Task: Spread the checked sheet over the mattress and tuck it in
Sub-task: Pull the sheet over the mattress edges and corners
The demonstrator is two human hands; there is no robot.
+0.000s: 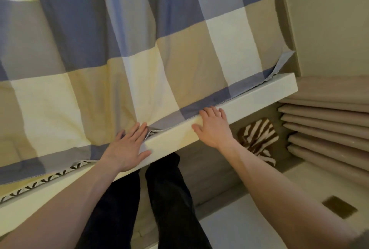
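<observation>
Checked sheet (139,49) over white-railed bed (249,97)

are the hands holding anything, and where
Nothing is held. The left hand and right hand lie flat at the edge of the checked sheet by the white rail.

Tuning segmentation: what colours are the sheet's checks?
The checked sheet has large blue, tan, cream and white squares. It shows best in the head view.

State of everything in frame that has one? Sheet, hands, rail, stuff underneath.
checked sheet: spread out; edge tucked behind white rail at right, draped onto it at left; right corner flipped up.
left hand: open, flat, pressing sheet at the rail.
right hand: open, flat on rail, fingertips at sheet edge.
white rail: left stretch partly under sheet.
striped cushion: lying below the rail.
beige pads: stacked.
</observation>
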